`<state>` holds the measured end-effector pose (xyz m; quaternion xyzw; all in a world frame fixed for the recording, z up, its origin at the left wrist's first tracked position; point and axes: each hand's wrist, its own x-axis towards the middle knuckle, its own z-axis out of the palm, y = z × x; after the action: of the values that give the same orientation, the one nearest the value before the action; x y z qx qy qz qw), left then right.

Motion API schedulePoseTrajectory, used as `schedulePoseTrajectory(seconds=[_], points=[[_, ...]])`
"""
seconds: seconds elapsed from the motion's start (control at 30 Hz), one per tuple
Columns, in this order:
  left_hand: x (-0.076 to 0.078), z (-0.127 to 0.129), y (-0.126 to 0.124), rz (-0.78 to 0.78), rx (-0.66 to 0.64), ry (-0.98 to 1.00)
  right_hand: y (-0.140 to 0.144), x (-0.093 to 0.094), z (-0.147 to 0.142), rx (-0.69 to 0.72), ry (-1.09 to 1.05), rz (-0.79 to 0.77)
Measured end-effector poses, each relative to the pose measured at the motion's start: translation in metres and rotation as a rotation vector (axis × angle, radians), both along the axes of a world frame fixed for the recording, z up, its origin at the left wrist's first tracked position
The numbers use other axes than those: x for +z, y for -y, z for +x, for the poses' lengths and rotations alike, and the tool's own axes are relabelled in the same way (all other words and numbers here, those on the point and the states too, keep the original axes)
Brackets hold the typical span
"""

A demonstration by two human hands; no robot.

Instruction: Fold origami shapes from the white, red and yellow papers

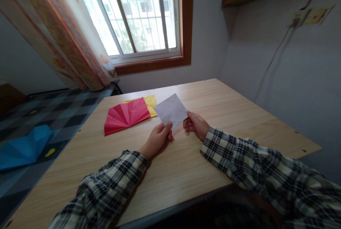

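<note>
over the middle of the table, the left hand and the right hand each pinch a corner of a pale paper between closed thumb and fingers, while red paper and yellow paper lie at the table's far left and blue paper sits beyond its left edge.

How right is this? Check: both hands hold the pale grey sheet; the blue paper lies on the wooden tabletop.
Not on the wooden tabletop: the head view shows the blue paper on the checked surface beside it. The left hand and right hand do hold the pale grey sheet.
</note>
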<state>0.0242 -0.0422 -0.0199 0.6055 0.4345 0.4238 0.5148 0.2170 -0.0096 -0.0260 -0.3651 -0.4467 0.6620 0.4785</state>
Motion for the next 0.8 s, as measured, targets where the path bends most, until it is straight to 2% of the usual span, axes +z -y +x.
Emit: schedulePoseTrajectory(seconds=[0.13,0.3,0.47,0.6,0.8], points=[[0.003,0.001,0.001,0.024,-0.049,-0.071,0.001,-0.004,0.0,0.053,-0.017,0.037],[0.009,0.002,0.003,0.073,-0.116,-0.207,0.002,-0.017,-0.003,0.142,0.107,0.162],[0.016,0.002,0.006,0.105,-0.17,-0.306,0.0,-0.023,-0.002,0.14,0.192,0.175],[0.018,0.001,0.007,0.06,-0.176,-0.278,-0.002,-0.025,0.0,0.186,0.211,0.175],[0.008,-0.001,0.005,0.019,-0.119,-0.157,-0.002,-0.027,0.001,0.261,0.174,0.196]])
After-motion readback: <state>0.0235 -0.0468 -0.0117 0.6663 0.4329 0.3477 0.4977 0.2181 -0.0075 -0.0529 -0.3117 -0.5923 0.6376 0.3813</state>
